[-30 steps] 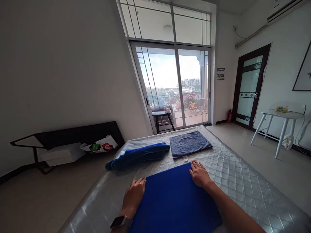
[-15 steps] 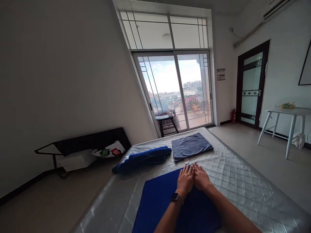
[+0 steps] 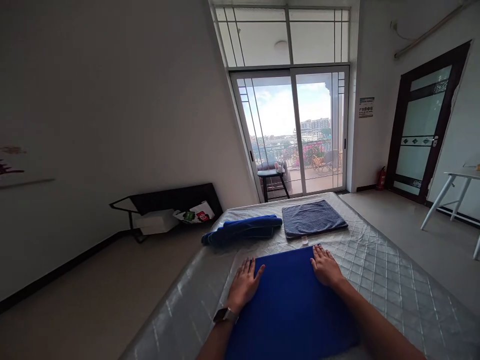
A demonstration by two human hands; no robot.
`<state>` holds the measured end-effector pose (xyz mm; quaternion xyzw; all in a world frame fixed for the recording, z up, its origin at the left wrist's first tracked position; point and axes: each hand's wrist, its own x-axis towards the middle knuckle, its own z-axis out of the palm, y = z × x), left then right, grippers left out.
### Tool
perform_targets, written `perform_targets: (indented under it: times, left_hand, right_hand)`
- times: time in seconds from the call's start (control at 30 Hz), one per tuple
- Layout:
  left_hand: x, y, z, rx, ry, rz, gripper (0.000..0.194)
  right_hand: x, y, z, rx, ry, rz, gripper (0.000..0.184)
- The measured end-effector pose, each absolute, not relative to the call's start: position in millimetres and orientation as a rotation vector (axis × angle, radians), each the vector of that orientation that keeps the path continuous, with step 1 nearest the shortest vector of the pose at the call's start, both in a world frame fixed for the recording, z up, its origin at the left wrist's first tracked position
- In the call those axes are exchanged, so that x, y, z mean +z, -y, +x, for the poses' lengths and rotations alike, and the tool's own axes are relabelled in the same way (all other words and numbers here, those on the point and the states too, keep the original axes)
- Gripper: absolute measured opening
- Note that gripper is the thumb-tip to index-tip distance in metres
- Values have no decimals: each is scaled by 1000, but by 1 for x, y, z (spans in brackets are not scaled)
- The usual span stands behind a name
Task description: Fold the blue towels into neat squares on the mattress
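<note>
A blue towel (image 3: 292, 305) lies spread flat on the silver quilted mattress (image 3: 386, 270), its near end running out of view. My left hand (image 3: 244, 286), with a watch on the wrist, rests open on the towel's left edge near the far corner. At the opposite far corner, my right hand (image 3: 325, 266) lies flat with its fingers stretched out. Beyond the hands, a grey-blue towel (image 3: 314, 219) sits folded in a flat rectangle. To its left is a loosely bunched blue towel (image 3: 243, 229).
A low black bench (image 3: 168, 199) stands by the left wall, with a white box (image 3: 155, 222) and a printed bag (image 3: 195, 213) at it. Behind the mattress are a black stool (image 3: 272, 176) and a sliding glass door (image 3: 300, 130). A white table (image 3: 463, 172) stands at right.
My hands were side by side at the towel's far edge. Now they are apart, the left one having moved to the left edge. The view has turned slightly left.
</note>
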<state>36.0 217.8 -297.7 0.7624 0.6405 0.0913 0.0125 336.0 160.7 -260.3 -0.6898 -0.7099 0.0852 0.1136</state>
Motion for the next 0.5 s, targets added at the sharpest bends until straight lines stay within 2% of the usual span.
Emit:
perform_targets:
  times: [0.13, 0.5]
  left_hand:
    - [-301, -216, 26, 339, -1996, 2331, 79]
    - [-299, -213, 38, 451, -2028, 2312, 81]
  right_hand:
    - [-258, -161, 336, 239, 2104, -2060, 63]
    - [-260, -165, 341, 207, 2144, -2097, 62]
